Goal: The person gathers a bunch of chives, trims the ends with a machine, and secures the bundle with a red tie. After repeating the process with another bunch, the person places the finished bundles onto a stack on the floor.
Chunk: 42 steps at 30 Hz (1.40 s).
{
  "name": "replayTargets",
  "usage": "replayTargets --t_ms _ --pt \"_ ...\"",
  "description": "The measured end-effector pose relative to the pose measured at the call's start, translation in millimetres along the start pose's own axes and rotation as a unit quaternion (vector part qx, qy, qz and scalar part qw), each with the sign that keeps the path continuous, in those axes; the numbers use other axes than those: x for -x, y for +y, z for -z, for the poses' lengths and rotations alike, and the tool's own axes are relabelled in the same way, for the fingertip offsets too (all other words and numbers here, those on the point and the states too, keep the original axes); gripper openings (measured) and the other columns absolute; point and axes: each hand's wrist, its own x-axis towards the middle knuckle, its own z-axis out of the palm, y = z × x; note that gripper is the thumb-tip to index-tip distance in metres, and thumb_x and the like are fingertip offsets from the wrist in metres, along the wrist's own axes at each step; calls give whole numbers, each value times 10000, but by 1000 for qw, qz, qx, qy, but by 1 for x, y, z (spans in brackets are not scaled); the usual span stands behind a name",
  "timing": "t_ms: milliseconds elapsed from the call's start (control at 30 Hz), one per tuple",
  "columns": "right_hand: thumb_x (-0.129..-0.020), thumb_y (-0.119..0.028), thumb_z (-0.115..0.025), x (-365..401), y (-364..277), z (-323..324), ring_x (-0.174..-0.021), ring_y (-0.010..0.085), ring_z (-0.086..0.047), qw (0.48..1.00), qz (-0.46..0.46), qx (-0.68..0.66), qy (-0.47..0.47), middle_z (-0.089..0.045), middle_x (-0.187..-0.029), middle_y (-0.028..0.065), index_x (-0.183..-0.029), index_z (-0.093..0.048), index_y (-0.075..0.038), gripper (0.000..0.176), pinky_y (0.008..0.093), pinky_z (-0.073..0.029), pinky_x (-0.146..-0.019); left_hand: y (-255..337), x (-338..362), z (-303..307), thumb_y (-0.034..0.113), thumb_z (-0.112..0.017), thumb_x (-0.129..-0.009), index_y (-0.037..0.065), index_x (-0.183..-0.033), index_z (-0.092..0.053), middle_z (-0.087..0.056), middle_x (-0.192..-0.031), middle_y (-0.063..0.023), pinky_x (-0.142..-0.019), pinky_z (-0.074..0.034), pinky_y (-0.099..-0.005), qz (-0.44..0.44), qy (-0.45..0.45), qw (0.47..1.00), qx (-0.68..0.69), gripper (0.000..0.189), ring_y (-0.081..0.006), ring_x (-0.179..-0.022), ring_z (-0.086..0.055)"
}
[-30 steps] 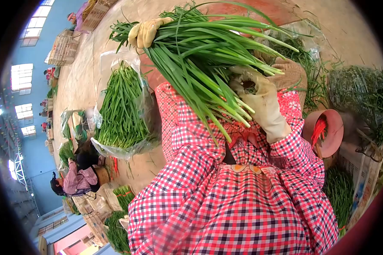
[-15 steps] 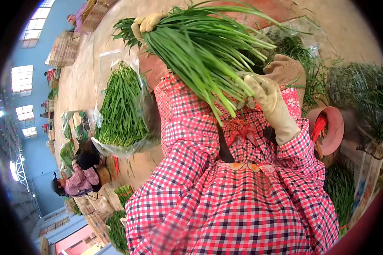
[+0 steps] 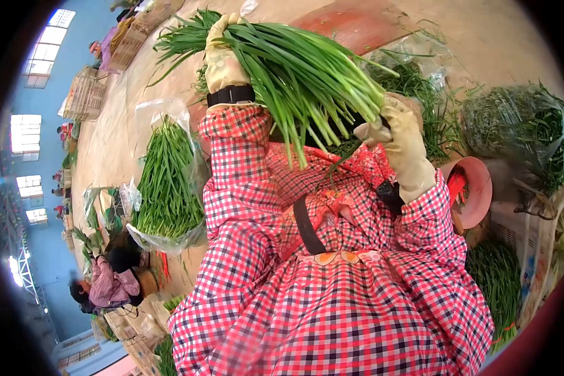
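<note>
By stem ends [image 3: 375, 99], the right hand [image 3: 403, 130] has an unclear grip; the left hand [image 3: 222, 53], partly hidden, clasps leaves [image 3: 191, 34].

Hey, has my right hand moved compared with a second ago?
Yes. Your right hand has shifted rightward in the view, closer to the pink tub.

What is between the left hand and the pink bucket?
In the head view, first the green bunch, which the left hand grips, then the right hand, before the pink bucket.
</note>
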Motion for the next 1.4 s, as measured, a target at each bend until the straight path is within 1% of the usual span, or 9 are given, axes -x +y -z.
replayTargets --t_ms 67,333,367,467,633,900,1133,1233,1400 --pt "-956 -145 -569 -3 -1 3 -506 10 -396 834 -362 -415 38 -573 -680 -25 -1057 -638 0 189 187 -257 -437 -3 -2 -6 209 -562 -924 114 -953 -665 -684 -856 -67 -689 -539 -322 -110 22 979 -173 143 -185 -735 -639" --pt "-926 -96 -604 8 -28 33 -779 163 -668 923 -339 -117 142 -690 -910 108 -1036 -664 19 170 259 -538 -719 -46 -87 50 184 -524 -948 57 -1050 -599 -669 -1002 -68 -819 -507 -329 -44 -50 989 -133 178 -206 -897 -624" --pt "-878 -57 -654 9 -26 24 -822 179 -666 943 -205 -229 126 -683 -978 121 -1049 -655 26 190 274 -535 -790 -50 -91 51 202 -527 -949 56 -1054 -596 -666 -1026 -63 -849 -498 -327 -47 -50 987 -146 192 -202 -928 -619" --pt "-865 -85 -681 5 -36 11 -913 143 -637 940 -271 -181 100 -672 -1043 82 -1093 -644 7 249 280 -525 -825 -77 -127 80 215 -556 -936 69 -1117 -596 -673 -1103 -32 -917 -468 -269 -34 -74 986 -146 236 -142 -1012 -614" --pt "-852 -42 -663 -7 -62 0 -910 254 -665 955 122 184 197 -686 -1017 139 -1115 -646 -8 265 320 -518 -796 -77 -129 76 315 -526 -943 106 -1184 -590 -631 -1226 -12 -996 -417 -250 -127 -92 956 -247 325 -123 -1099 -582" --pt "-839 -169 -691 -32 -63 -45 -810 294 -692 973 1 186 133 -710 -912 143 -1111 -666 -48 298 343 -536 -716 -18 -73 -8 248 -509 -950 26 -981 -615 -677 -1010 -96 -868 -480 -325 110 85 955 262 248 -232 -929 -615" --pt "-806 -108 -692 -40 -55 -49 -727 170 -657 978 -180 34 102 -695 -845 76 -1139 -647 -75 338 284 -511 -668 0 -61 -39 172 -699 -811 -6 -792 -648 -630 -732 -75 -547 -488 -330 98 245 952 154 187 -199 -565 -569" --pt "-803 -54 -655 -38 -56 -47 -693 114 -617 977 -184 16 102 -672 -819 55 -1109 -643 -43 306 256 -494 -649 -4 -60 -36 199 -510 -956 18 -900 -595 -661 -842 -92 -686 -497 -308 91 212 967 109 208 -201 -741 -614" --pt "-793 -20 -636 -33 -64 -40 -680 100 -604 976 -192 -13 104 -671 -827 60 -1046 -656 -17 253 251 -490 -639 -8 -62 -21 214 -663 -816 52 -847 -700 -638 -696 -85 -548 -483 -336 83 168 982 -22 170 -181 -534 -551"
